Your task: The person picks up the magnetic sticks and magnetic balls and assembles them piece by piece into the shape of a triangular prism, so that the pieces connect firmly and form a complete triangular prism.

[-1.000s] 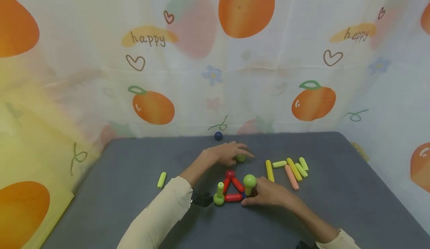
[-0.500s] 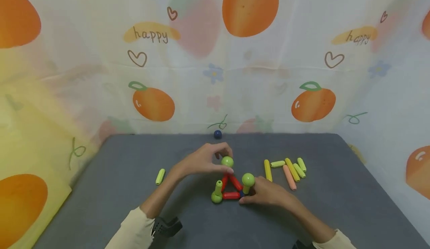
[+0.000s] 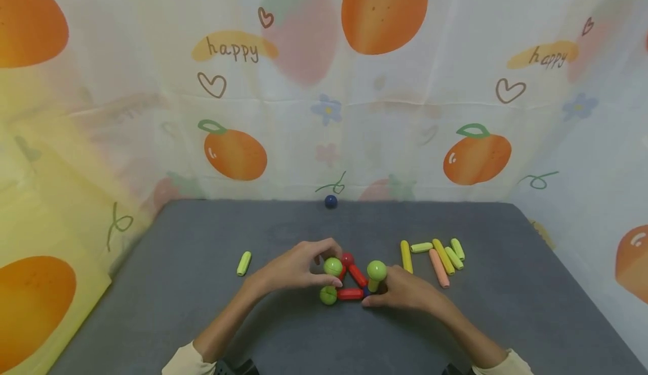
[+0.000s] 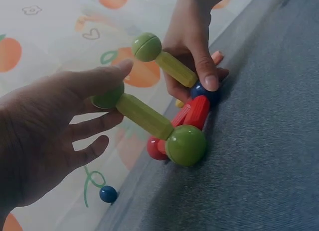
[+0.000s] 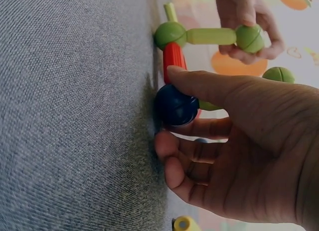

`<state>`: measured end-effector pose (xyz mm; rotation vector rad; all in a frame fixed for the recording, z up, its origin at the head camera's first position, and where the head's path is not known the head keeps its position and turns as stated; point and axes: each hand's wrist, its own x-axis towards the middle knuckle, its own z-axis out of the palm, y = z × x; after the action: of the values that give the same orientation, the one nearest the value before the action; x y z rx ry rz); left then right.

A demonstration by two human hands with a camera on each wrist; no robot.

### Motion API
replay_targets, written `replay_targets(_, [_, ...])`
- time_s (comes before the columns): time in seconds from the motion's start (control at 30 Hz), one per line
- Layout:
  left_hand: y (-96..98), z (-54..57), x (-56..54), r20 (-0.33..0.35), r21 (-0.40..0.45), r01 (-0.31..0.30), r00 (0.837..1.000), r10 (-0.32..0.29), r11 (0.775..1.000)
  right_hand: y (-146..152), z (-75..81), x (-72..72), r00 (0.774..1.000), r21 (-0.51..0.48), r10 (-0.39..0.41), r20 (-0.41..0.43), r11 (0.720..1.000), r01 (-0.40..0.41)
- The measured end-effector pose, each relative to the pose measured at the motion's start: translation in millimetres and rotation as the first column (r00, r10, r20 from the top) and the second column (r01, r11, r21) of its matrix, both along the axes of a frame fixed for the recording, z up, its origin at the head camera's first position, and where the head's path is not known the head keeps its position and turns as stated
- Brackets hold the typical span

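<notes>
My left hand (image 3: 288,269) pinches a green ball (image 3: 332,266) between thumb and fingers. That ball tops an upright yellow-green rod (image 4: 144,116), whose foot meets another green ball (image 3: 328,295) on the table. With thumb and fingers my right hand (image 3: 412,290) holds a blue ball (image 5: 174,106) at the right corner of a flat triangle of red rods (image 3: 350,294). From the blue ball rises a second yellow-green rod (image 4: 177,69), capped by a green ball (image 3: 376,270). A red ball (image 3: 347,258) forms the far corner, partly behind the left hand's work.
Several loose yellow, light green and orange rods lie to the right, among them an orange rod (image 3: 439,268). One light green rod (image 3: 244,263) lies alone at left. A dark blue ball (image 3: 331,201) sits by the grey table's (image 3: 202,234) back edge, before the printed cloth.
The left hand has picked up the green ball from behind the triangle and brought it nearer, onto the top of the left upright rod. The right hand keeps its hold on the blue ball.
</notes>
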<state>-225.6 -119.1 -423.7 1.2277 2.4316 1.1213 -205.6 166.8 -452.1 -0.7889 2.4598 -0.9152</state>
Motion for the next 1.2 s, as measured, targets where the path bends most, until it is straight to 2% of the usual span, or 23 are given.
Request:
replay_targets(0.13, [-1.2, -4.4, 1.8, 0.012, 0.024, 0.004, 1.000, -0.005, 1.000, 0.7, 0.4, -1.4, 1.000, -0.001, -0.006, -0.004, 1.000, 0.006])
replay_targets(0.37, [-0.4, -8.5, 0.5, -0.014, 0.023, 0.015, 1.000, -0.015, 1.000, 1.5, 3.0, 0.1, 1.000, -0.014, -0.005, -0.007, 1.000, 0.004])
replay_targets(0.5, [-3.3, -12.4, 0.6, 0.025, 0.007, 0.016, 1.000, -0.017, 1.000, 0.7, 3.2, 0.4, 1.000, -0.016, -0.007, -0.024, 1.000, 0.007])
replay_targets(0.67, [-5.7, -30.4, 0.7, 0.114, -0.028, 0.041, 0.993, -0.037, 0.999, 1.5, 1.8, 0.0, 1.000, -0.018, -0.015, -0.017, 1.000, 0.015])
replay_targets(0.8, [-4.8, -44.3, -1.0, 0.171, 0.024, 0.041, 0.984, -0.045, 0.999, 1.6, 0.0, -1.2, 0.999, -0.005, -0.029, -0.024, 1.000, 0.029])
replay_targets(0.97, [-5.6, -53.6, -6.7, 0.165, 0.069, 0.009, 0.986, -0.020, 0.998, 0.0, -0.8, -3.4, 0.999, 0.011, -0.034, -0.029, 0.999, 0.035])
replay_targets(1.1, [-8.5, -61.8, -11.2, 0.157, 0.067, 0.006, 0.988, -0.017, 0.998, 2.5, 4.3, -8.7, 0.999, 0.010, 0.032, 0.003, 0.999, -0.032])
replay_targets(1.2, [-9.9, -69.1, -12.5, 0.171, 0.090, 0.006, 0.985, -0.022, 0.996, 8.4, 16.9, -16.3, 0.993, 0.025, 0.099, 0.060, 0.995, -0.100])
